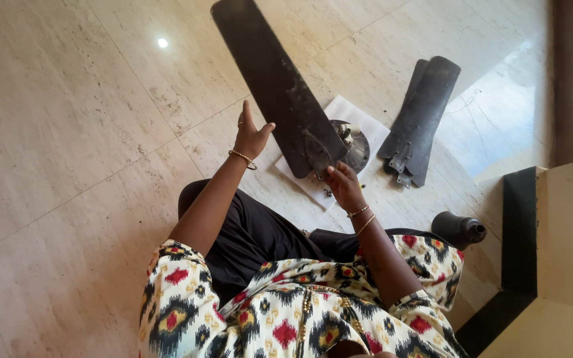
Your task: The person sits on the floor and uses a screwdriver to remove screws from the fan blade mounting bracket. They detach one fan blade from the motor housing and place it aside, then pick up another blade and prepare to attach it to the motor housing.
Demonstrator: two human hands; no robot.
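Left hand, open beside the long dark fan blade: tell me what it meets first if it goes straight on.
The left hand points up-frame with fingers spread. Straight ahead lies only bare pale marble floor; the long dark metal fan blade runs just beside that line, though depth is unclear.

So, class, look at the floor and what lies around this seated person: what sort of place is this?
Probably a room in a home, not a workshop. The polished stone tile floor suggests it, and the person works sitting on it, with dark fan blades and a fan motor laid on a sheet of paper.
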